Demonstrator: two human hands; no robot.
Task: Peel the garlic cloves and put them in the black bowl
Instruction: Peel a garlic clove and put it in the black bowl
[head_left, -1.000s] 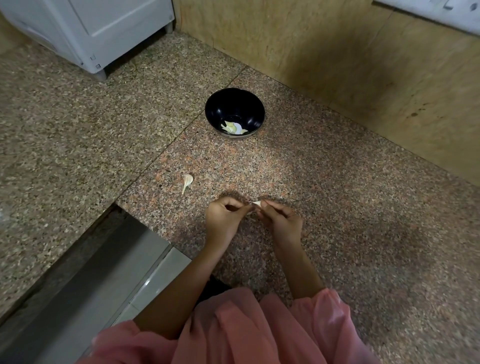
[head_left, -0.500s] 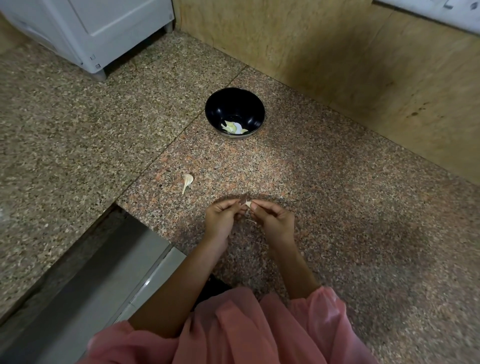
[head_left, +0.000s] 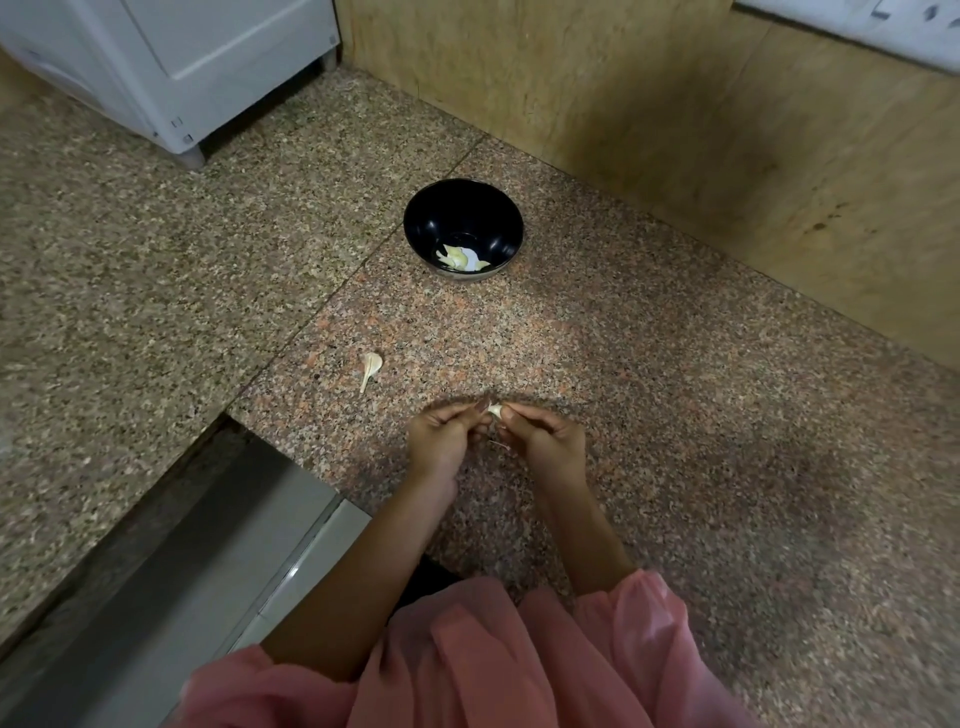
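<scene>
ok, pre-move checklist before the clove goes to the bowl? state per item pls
1. Clove held: ok. Left hand and right hand both pinch the garlic clove at the fingertips.
2. Clove fully peeled: cannot tell, too small and partly covered by fingers.
3. Black bowl upright and open: ok, pale garlic pieces already lie inside.
4. Path from hands to bowl: ok, only bare granite counter between them.
5. Loose piece on the counter to the left of the hands: cannot tell whether skin or an unpeeled clove; check it after this one.
</scene>
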